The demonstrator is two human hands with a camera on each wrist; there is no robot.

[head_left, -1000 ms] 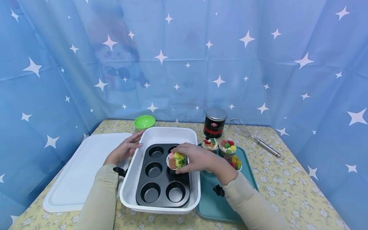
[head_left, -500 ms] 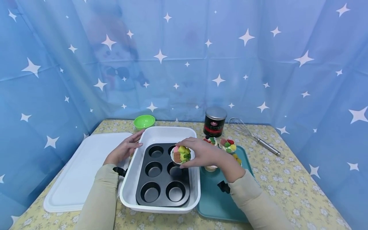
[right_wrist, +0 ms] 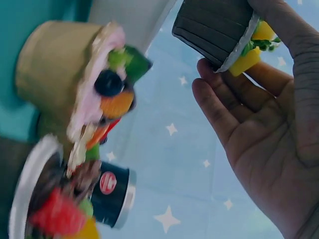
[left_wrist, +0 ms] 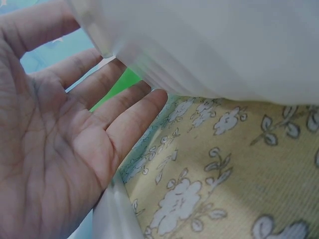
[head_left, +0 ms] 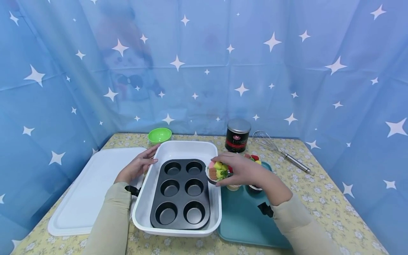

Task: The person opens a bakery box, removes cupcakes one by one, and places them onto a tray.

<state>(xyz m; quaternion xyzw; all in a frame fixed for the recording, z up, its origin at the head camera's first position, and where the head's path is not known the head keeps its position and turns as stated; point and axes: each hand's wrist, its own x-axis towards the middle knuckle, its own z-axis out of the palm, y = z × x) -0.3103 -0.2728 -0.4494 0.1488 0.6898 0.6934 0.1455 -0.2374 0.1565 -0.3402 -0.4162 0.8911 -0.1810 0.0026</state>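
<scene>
A toy cupcake with fruit-like pieces on top and a dark brown cup is pinched between the thumb and fingers of my right hand. It is held above the right rim of a deep white pan. Inside that pan lies a black muffin tin, its several cups bare. My left hand rests against the pan's left side with fairly straight fingers. More topped cupcakes stand on a teal tray, partly hidden behind my right hand.
A white lid-like board lies left of the pan. Behind stand a green bowl and a black espresso can. A whisk lies at the back right. A blue starred curtain encloses the flowered tabletop.
My right hand has carried the cupcake rightward, from above the muffin tin to above the pan's right rim. The left hand has stayed at the pan's side.
</scene>
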